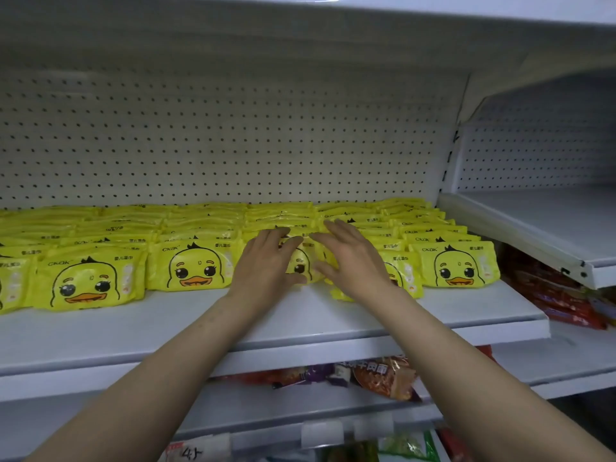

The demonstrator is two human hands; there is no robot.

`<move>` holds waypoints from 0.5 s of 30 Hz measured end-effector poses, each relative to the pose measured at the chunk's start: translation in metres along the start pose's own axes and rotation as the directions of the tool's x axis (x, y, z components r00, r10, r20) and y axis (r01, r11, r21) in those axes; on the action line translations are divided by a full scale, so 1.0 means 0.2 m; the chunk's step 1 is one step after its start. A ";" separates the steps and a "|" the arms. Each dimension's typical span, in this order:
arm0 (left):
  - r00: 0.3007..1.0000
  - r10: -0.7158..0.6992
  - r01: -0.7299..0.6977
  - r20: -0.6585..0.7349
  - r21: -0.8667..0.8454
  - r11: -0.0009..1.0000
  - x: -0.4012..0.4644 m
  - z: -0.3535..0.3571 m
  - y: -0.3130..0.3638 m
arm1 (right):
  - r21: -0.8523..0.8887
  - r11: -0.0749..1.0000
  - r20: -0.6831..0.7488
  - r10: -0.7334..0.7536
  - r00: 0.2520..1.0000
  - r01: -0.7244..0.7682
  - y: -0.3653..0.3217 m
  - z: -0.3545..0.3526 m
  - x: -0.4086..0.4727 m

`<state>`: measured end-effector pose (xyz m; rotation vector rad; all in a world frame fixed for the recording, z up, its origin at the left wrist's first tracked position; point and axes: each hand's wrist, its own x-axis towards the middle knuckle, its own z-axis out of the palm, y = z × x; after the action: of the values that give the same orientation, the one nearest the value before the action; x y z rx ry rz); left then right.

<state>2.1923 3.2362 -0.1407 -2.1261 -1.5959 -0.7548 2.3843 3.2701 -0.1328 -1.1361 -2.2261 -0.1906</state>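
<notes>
Rows of yellow duck-face wipe packs [195, 268] stand leaning on a white shelf [166, 325], filling it from left to right. Both my arms reach to the middle row. My left hand [266, 265] lies with spread fingers on the left side of the front pack there [300, 266], thumb at its lower edge. My right hand [350, 255] has straight fingers laid over the packs just to the right. Most of that middle pack is hidden behind my hands.
A pegboard back wall [216, 145] rises behind the packs. Another white shelf [533, 225] juts out at the right. Red snack bags [560, 295] lie below it, and more snack bags [383, 378] sit on the shelf under mine.
</notes>
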 end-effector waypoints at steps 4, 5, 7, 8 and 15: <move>0.996 0.059 -0.046 0.066 -0.175 0.984 0.04 0.03 0.24 | -0.036 0.996 0.056 0.085 0.995 -0.083 0.25 -0.20 -0.16; 0.994 0.074 -0.057 0.077 -0.208 0.977 0.05 0.04 0.29 | -0.040 0.995 0.083 0.099 0.992 -0.096 0.30 -0.24 -0.19; 0.993 0.084 -0.062 0.087 -0.236 0.970 0.06 0.07 0.39 | -0.040 0.994 0.140 0.104 0.985 -0.100 0.39 -0.30 -0.26; 0.991 0.091 -0.065 0.103 -0.232 0.970 0.06 0.08 0.41 | -0.040 0.995 0.163 0.095 0.982 -0.090 0.40 -0.31 -0.28; 0.994 0.065 -0.056 0.094 -0.090 0.994 0.05 0.13 0.49 | 0.007 0.998 0.213 -0.065 0.975 0.065 0.54 -0.26 -0.34</move>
<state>2.2934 3.2300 -0.1529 -2.2944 -1.5651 -0.7246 2.5207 3.2696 -0.1466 -1.1299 -2.4530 -0.0991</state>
